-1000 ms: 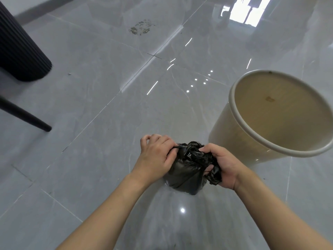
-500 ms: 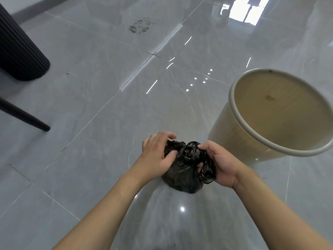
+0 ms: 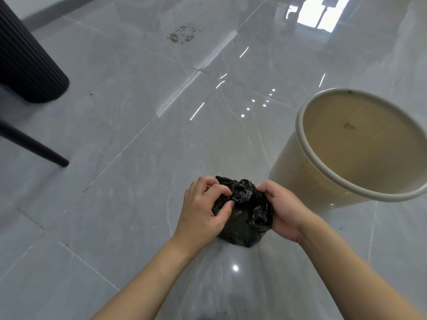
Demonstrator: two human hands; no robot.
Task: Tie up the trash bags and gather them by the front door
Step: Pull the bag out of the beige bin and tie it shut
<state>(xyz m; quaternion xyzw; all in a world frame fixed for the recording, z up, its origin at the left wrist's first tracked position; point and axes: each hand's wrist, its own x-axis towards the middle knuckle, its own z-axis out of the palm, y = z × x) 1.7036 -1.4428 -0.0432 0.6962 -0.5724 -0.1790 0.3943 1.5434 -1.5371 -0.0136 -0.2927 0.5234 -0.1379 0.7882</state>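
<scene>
A person's 2 bare hands work at the neck of a small black trash bag held low over a glossy grey tiled floor, seen from a head-worn camera looking down. The left hand grips the bag's left side, its fingers curled in and its thumb pressed against the crumpled plastic just below the top. The right hand cups the bag's right side, its fingers curled round the plastic and its fingertips meeting the twisted knot at the bag's top. The knot sits between the 2 hands, bunched and shiny. Whether the bag's bottom touches the floor cannot be told.

Just to the right of the hands stands a beige trash bin, its round rim tipped toward the camera and no bag lining its inside; a small brownish mark shows on its inner bottom. The bag and the bin are near each other but apart. At the upper left a dark ribbed furniture base stands on the floor, with a thin black leg slanting down just below it. Farther back a patch of crumbs lies on the tiles, and window light reflects at the top right.
</scene>
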